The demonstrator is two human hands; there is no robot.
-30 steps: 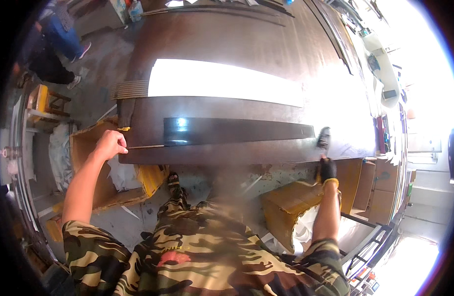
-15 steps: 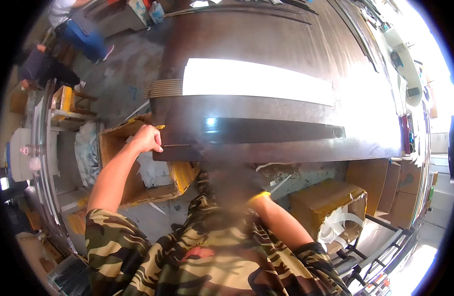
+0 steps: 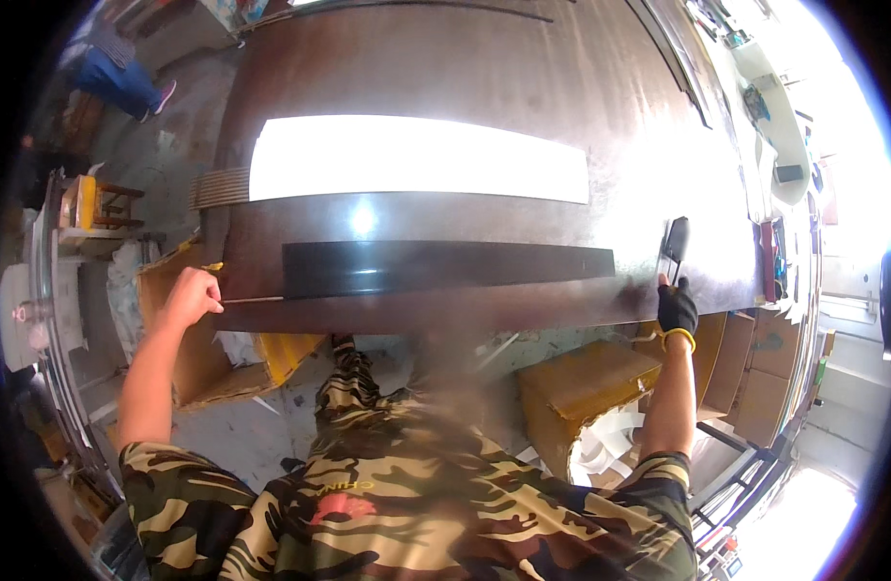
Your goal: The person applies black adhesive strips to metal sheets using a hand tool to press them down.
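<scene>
A: Left side first, anything different from half a second back?

B: Barely. Left hand (image 3: 189,298) still parked at the left end of the brown worktop (image 3: 465,58), bare, fingers curled shut, pinching what looks like the end of a thin pale strip (image 3: 254,299) running along the near edge. Small yellow thing (image 3: 211,266) just above the knuckles, too small to tell what

A: Middle?

B: Long dark panel (image 3: 445,268) lying flat across the worktop, same spot as before, near edge close to the strip. Bright white glare patch (image 3: 416,160) behind it, unchanged

A: Right side, then. Real change there?

B: Yes. Half a second ago down low by the body and well away from the board, now back up at the right end: right hand (image 3: 676,308), black glove with yellow cuff, fingers wrapped tight round the lower part of a black tool (image 3: 674,247) standing upright just past the panel's right tip. Same place as a full second ago

A: Meaning for the work?

B: Probably both ends of the near edge attended again, one hand each, panel between them. Cannot tell whether tool touches panel or only worktop

A: Clutter?

B: Open cardboard box (image 3: 189,358) below the left hand, yellowish box (image 3: 586,382) under the right end
</scene>
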